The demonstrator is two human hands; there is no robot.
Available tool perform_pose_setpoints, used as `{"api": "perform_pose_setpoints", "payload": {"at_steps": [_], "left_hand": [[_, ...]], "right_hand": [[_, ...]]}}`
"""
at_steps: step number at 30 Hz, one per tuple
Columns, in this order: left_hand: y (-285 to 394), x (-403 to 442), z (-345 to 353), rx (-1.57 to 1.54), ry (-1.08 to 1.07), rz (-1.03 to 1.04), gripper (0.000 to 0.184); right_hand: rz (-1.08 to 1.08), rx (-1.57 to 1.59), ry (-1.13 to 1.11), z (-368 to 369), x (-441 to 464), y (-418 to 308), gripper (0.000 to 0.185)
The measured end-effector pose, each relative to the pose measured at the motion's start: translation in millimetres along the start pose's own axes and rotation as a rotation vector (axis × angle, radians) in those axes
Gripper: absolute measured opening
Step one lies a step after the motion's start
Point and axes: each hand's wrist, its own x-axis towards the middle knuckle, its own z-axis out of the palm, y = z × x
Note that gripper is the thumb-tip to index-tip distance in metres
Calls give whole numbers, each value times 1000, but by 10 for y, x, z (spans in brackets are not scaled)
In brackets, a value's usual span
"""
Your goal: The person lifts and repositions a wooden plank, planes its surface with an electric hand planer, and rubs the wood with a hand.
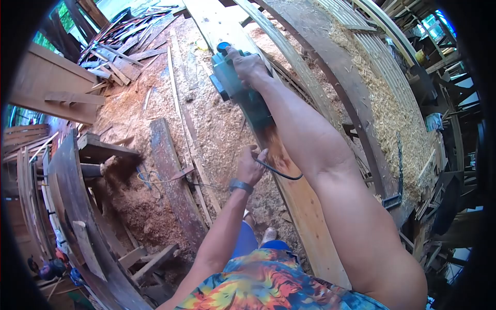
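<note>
Planer [253, 106] is held on the pale board [305, 217], its long axis lined up with the board's, 11 to 5 o'clock. It's gripped from above by the right hand [248, 67], the nearer one, fingers curled over the top, undersides hidden. From the left hand [249, 168], the tool is seen at 12 o'clock; black cord [284, 176] is loosely pinched there, thumb and fingers nearly closed.

Underside of green tool [238, 85] hidden, far end of plank [310, 222] beyond top edge.
</note>
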Motion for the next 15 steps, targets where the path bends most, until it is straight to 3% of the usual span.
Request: {"api": "perform_pose_setpoints", "payload": {"at_steps": [8, 9, 15], "left_hand": [[277, 702, -262, 251, -193, 75, 42], [317, 731, -288, 299, -275, 1, 41], [252, 759, -257, 282, -278, -1, 41]], "right_hand": [[10, 66, 27, 179, 621, -357, 72], [8, 75, 28, 202, 689, -411, 72], [-18, 90, 30, 311, 1129, -643, 70]]}}
